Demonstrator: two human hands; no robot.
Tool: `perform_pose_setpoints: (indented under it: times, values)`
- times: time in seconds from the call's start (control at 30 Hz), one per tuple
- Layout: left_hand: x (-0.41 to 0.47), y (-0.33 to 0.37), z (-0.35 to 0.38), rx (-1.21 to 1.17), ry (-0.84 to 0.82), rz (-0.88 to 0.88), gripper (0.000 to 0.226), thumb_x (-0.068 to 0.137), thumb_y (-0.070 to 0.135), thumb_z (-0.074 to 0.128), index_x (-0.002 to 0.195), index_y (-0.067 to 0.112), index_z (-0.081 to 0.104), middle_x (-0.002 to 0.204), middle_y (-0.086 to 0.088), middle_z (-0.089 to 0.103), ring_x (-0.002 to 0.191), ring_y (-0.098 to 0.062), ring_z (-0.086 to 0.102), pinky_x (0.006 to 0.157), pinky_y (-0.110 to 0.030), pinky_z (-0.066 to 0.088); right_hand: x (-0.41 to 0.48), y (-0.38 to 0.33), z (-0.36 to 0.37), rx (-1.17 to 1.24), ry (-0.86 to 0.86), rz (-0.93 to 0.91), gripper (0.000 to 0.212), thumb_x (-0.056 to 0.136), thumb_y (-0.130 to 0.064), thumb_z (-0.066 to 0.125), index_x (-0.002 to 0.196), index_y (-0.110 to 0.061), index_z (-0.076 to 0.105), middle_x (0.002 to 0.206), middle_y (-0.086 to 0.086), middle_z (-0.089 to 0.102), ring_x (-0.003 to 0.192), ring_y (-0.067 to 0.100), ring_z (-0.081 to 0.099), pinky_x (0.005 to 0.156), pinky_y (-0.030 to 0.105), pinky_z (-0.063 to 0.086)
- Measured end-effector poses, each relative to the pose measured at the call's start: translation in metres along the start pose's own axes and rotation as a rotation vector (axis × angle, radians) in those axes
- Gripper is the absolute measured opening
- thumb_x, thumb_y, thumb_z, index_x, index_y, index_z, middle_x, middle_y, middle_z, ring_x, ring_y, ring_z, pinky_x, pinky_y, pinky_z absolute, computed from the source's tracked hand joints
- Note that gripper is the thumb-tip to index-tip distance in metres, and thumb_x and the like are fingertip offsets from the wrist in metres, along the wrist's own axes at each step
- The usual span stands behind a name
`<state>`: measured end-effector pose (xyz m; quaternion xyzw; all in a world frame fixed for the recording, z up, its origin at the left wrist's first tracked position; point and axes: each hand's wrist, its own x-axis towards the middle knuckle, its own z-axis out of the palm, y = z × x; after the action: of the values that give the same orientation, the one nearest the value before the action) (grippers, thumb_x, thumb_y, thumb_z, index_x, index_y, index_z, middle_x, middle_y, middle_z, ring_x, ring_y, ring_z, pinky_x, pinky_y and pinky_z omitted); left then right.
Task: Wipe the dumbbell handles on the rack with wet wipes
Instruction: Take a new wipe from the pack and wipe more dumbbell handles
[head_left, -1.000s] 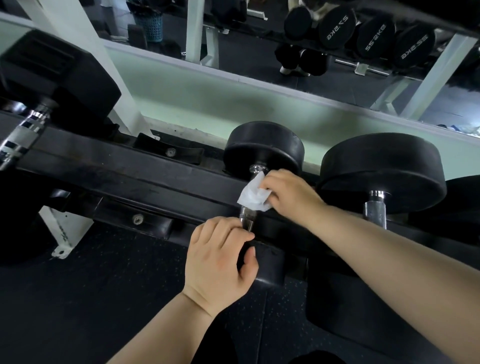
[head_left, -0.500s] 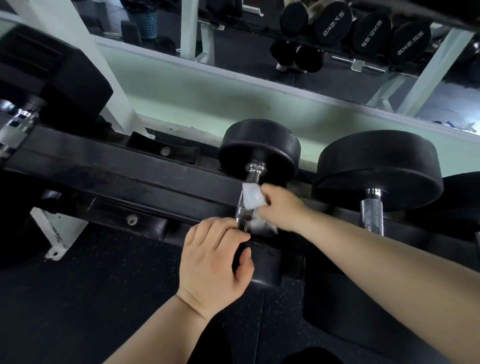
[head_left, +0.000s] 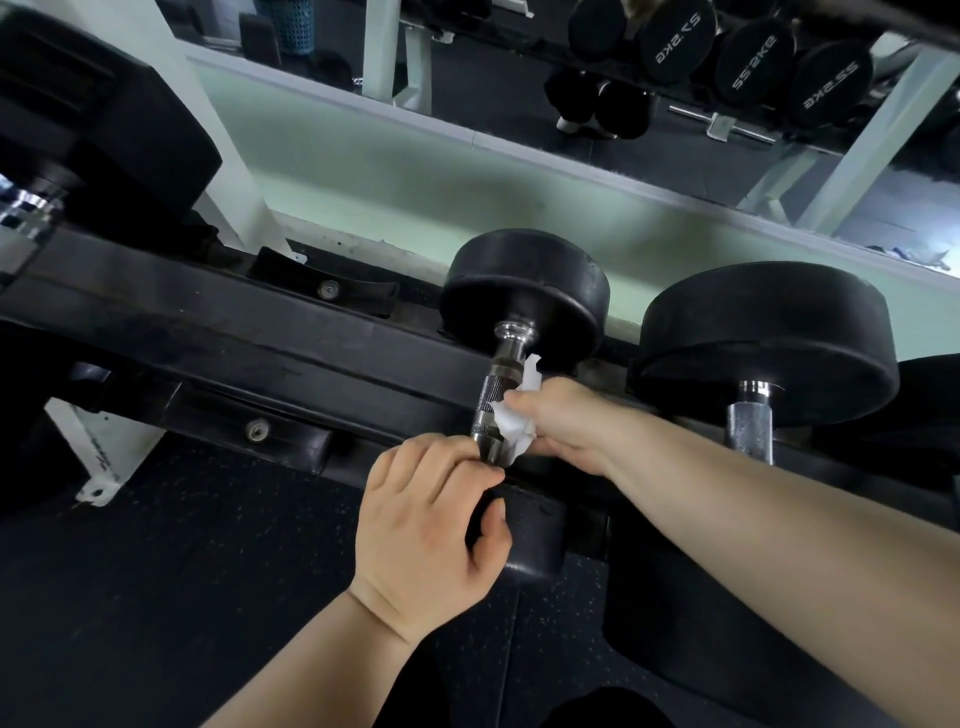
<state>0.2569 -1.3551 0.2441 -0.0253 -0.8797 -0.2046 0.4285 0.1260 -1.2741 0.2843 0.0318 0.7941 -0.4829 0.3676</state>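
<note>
- My right hand (head_left: 558, 421) pinches the soft, limp wipe (head_left: 511, 423) against the knurled handle (head_left: 496, 402).
- My left hand (head_left: 431, 514) grips the dumbbell's heavy near end, steadying it.

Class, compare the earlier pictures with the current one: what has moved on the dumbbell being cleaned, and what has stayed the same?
The right hand has slid the white wet wipe down the chrome handle, from just under the far weight head to the lower end, leaving the upper handle bare. The left hand stays clamped on the near weight head, and the dumbbell stays on the rack. Nothing was let go.
</note>
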Motion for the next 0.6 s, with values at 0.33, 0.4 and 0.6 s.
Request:
perform_pose_setpoints:
  times: [0.33, 0.4, 0.6]
  values:
    - [0.001, 0.0, 0.0, 0.007, -0.006, 0.003, 0.017, 0.074, 0.027, 0.047, 0.089, 0.02, 0.047, 0.096, 0.007, 0.045, 0.085, -0.016, 0.047, 0.073, -0.026, 0.033, 0.002, 0.012, -0.006, -0.119, 0.014, -0.054, 0.011, 0.081, 0.005, 0.054, 0.078, -0.006, 0.055, 0.096, 0.019, 0.062, 0.088, 0.033, 0.06, 0.091, 0.046, 0.048]
    - [0.001, 0.0, 0.0, 0.008, -0.006, -0.001, 0.016, 0.074, 0.027, 0.047, 0.089, 0.02, 0.047, 0.095, 0.006, 0.045, 0.085, -0.017, 0.048, 0.073, -0.025, 0.033, -0.007, 0.013, -0.008, -0.264, -0.097, 0.004, 0.016, 0.079, 0.008, 0.053, 0.074, -0.007, 0.055, 0.083, 0.015, 0.062, 0.081, 0.029, 0.059, 0.082, 0.038, 0.049]
    - [0.0, 0.0, -0.001, 0.008, -0.009, 0.001, 0.017, 0.074, 0.027, 0.047, 0.089, 0.02, 0.047, 0.095, 0.006, 0.045, 0.085, -0.016, 0.048, 0.072, -0.025, 0.033, 0.009, -0.007, -0.014, -0.052, 0.21, -0.079, 0.023, 0.082, 0.011, 0.04, 0.085, -0.007, 0.054, 0.11, 0.024, 0.06, 0.102, 0.038, 0.057, 0.094, 0.05, 0.045]
